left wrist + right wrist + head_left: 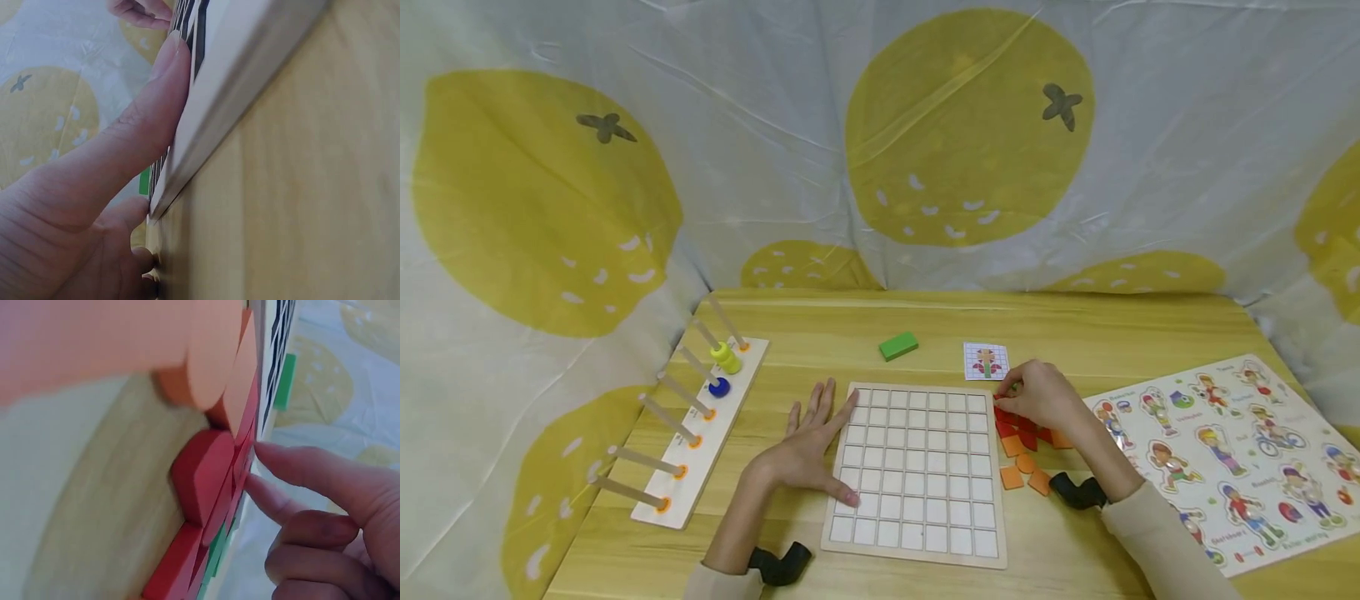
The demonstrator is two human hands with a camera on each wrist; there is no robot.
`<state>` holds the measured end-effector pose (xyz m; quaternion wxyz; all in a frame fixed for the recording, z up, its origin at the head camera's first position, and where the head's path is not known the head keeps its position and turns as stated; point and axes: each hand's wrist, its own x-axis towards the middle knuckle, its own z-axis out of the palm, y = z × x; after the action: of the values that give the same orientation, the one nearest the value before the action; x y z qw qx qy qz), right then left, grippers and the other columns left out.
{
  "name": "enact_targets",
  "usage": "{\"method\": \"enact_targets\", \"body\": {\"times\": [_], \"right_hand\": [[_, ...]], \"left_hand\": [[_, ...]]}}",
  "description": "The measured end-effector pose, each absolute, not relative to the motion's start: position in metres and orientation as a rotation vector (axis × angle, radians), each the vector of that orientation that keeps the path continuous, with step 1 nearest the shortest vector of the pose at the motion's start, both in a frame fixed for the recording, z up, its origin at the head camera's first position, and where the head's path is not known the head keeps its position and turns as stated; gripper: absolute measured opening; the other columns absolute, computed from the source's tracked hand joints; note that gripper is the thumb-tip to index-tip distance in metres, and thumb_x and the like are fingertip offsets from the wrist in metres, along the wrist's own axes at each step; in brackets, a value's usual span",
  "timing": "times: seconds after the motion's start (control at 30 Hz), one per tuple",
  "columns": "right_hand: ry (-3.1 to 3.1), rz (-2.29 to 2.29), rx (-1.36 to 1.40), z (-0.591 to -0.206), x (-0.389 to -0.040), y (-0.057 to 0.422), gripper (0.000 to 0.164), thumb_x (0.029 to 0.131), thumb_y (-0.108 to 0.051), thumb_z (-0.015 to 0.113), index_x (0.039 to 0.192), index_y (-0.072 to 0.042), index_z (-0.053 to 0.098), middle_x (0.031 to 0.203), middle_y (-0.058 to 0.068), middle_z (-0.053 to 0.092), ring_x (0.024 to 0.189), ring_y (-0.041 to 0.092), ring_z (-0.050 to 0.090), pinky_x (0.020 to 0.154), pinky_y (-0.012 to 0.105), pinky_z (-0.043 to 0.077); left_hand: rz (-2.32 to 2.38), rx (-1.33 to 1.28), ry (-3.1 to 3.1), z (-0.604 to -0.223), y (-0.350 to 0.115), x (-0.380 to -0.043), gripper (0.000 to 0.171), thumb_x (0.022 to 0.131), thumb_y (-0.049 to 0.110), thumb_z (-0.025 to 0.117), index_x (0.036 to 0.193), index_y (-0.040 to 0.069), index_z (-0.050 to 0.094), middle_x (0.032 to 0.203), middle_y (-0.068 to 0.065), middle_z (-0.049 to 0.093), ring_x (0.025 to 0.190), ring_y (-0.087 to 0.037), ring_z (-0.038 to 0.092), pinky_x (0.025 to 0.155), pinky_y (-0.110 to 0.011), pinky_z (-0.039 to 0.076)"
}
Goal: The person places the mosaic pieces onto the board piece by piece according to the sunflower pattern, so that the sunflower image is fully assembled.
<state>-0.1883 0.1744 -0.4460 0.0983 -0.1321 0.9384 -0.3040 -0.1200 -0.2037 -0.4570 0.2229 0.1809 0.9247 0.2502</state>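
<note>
A square wooden grid board (917, 560) lies in the middle of the table. My left hand (805, 454) rests spread at its left side, thumb over the lower left edge and index finger at the upper left corner. In the left wrist view the thumb lies along the board's raised rim (219, 109). Beyond the board's right edge, my right hand (1041, 396) reaches into a pile of flat red pieces (203, 469). Its thumb and index fingertips are right at the pieces, other fingers curled; I cannot tell whether they pinch one. Green pieces (215, 550) show beside the red ones.
Orange pieces (1012, 477) lie below the red pile. A pattern card (973, 360) and a green block (898, 346) are behind the board. At left stands a peg rack (658, 512) with a few rings; at right lies a picture puzzle board (1213, 433). A patterned cloth (760, 167) hangs behind.
</note>
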Motion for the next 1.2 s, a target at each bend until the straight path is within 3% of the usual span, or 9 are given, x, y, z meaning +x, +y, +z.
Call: {"method": "enact_targets", "body": {"times": [0.13, 0.3, 0.47, 0.97, 1.2], "right_hand": [[2.753, -0.921, -0.396, -0.448, -0.188, 0.175, 0.007, 0.087, -0.015, 0.083, 0.086, -0.008, 0.080, 0.068, 0.001, 0.067, 0.056, 0.013, 0.047, 0.055, 0.027, 0.038], [2.695, -0.998, -0.354, -0.450, -0.187, 0.181, 0.009, 0.089, -0.017, 0.082, 0.092, -0.008, 0.081, 0.054, -0.004, 0.046, 0.051, 0.011, 0.037, 0.052, 0.024, 0.031], [2.613, -1.127, -0.308, -0.455, -0.186, 0.189, 0.013, 0.090, -0.015, 0.081, 0.098, -0.006, 0.082, 0.050, -0.006, 0.035, 0.048, 0.009, 0.028, 0.048, 0.022, 0.025], [2.540, -1.165, -0.215, -0.459, -0.188, 0.191, 0.014, 0.092, -0.013, 0.077, 0.100, -0.002, 0.076, 0.054, -0.005, 0.038, 0.048, 0.009, 0.030, 0.048, 0.023, 0.030], [2.605, -1.055, -0.255, -0.455, -0.187, 0.184, 0.013, 0.093, -0.013, 0.074, 0.097, -0.001, 0.075, 0.057, -0.002, 0.048, 0.052, 0.011, 0.039, 0.050, 0.024, 0.037]], "left_hand": [[0.688, 0.503, 2.552, -0.457, -0.203, -0.120, 0.146, 0.064, 0.052, 0.096, 0.167, 0.016, 0.000, 0.168, -0.024, -0.028, 0.156, -0.044, -0.026, 0.122, -0.071, -0.016], [0.681, 0.499, 2.554, -0.457, -0.202, -0.120, 0.145, 0.064, 0.052, 0.096, 0.167, 0.016, 0.000, 0.168, -0.024, -0.028, 0.157, -0.044, -0.026, 0.122, -0.071, -0.015], [0.683, 0.496, 2.553, -0.458, -0.203, -0.120, 0.145, 0.064, 0.053, 0.096, 0.167, 0.016, 0.000, 0.168, -0.024, -0.028, 0.157, -0.044, -0.026, 0.123, -0.070, -0.015], [0.678, 0.493, 2.554, -0.458, -0.203, -0.119, 0.145, 0.064, 0.053, 0.096, 0.168, 0.016, 0.001, 0.168, -0.024, -0.027, 0.157, -0.044, -0.025, 0.123, -0.071, -0.014], [0.666, 0.500, 2.558, -0.458, -0.204, -0.120, 0.145, 0.064, 0.054, 0.095, 0.168, 0.016, 0.000, 0.168, -0.024, -0.027, 0.157, -0.044, -0.025, 0.123, -0.070, -0.014]]}}
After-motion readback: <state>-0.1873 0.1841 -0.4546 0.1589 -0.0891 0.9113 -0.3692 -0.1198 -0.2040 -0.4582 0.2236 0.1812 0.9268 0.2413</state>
